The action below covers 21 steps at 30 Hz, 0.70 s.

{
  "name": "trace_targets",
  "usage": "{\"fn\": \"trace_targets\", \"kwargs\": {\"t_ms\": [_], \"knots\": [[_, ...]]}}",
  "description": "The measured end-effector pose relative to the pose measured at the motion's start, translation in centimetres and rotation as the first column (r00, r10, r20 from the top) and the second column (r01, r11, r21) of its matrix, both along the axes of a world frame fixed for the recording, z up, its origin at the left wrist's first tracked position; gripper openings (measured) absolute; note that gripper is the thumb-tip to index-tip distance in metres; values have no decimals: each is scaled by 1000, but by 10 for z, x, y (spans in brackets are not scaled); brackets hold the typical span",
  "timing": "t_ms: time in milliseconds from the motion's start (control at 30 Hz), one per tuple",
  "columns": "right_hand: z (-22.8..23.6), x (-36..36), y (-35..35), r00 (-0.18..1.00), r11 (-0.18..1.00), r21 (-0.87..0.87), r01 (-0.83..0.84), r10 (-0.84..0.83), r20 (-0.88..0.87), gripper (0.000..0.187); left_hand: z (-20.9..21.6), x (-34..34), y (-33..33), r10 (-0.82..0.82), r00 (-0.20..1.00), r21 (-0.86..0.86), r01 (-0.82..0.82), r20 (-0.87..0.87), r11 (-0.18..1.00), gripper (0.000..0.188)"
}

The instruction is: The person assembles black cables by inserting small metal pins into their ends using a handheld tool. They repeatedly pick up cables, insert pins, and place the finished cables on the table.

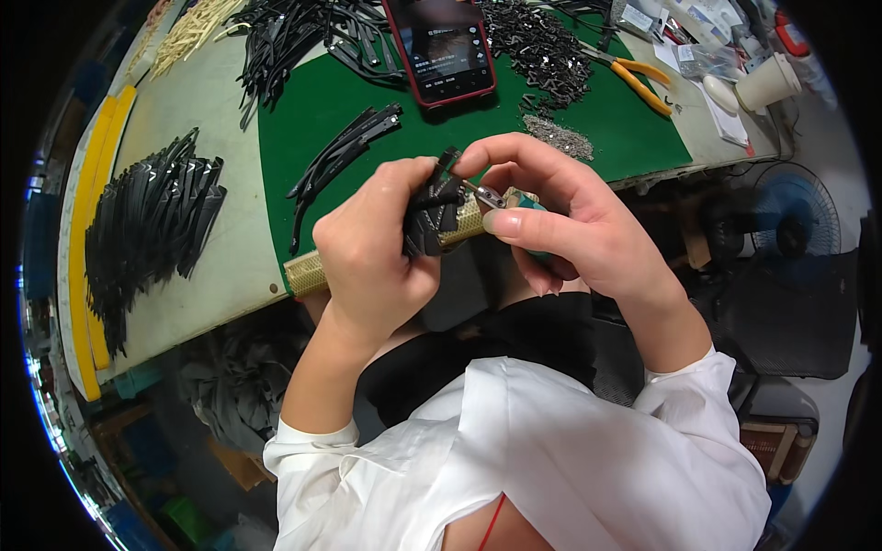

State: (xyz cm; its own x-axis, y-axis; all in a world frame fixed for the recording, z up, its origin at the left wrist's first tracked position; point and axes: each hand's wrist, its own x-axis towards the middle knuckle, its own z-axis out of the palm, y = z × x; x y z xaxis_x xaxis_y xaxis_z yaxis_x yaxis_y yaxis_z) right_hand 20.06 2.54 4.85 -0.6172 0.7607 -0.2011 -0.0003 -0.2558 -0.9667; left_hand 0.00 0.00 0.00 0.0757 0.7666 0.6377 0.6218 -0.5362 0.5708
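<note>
Over the near edge of the bench, my left hand (377, 234) is closed round a bundle of black straps (430, 220) with pale stitching. Its fingertips are partly hidden behind them. Close beside it, my right hand (574, 207) grips a small hand tool (490, 196) with a silver metal front and a teal part between thumb and fingers. The metal tip points at the straps, but I cannot tell whether it touches them. My right index finger is by the upper end of the bundle. Beneath both hands runs a gold-coloured edge strip (306, 273).
On the green mat (303, 101) lie a few loose black straps (344, 151), a red-cased phone (444, 55), small black parts (542, 64), tiny silver pieces (558, 138) and orange-handled pliers (638, 83). More black straps (152, 220) are at left, a white cup (770, 83) at right.
</note>
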Motion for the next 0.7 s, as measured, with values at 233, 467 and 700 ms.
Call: {"fn": "trace_targets", "kwargs": {"t_ms": [233, 467, 700], "knots": [[5, -5, -4, 994, 978, -208, 21, -43, -99, 31, 1, -1, 2, -13, 997, 175, 27, -81, 984, 37], [-11, -17, -14, 975, 949, 277, 153, -191, 117, 32, -1, -8, 6, -48, 986, 218, 83, -162, 972, 46], [-39, -34, -10, 800, 455, 885, -101, -491, 344, 49, -1, -13, 10, 110, 932, -9, -121, -345, 993, 40]]}}
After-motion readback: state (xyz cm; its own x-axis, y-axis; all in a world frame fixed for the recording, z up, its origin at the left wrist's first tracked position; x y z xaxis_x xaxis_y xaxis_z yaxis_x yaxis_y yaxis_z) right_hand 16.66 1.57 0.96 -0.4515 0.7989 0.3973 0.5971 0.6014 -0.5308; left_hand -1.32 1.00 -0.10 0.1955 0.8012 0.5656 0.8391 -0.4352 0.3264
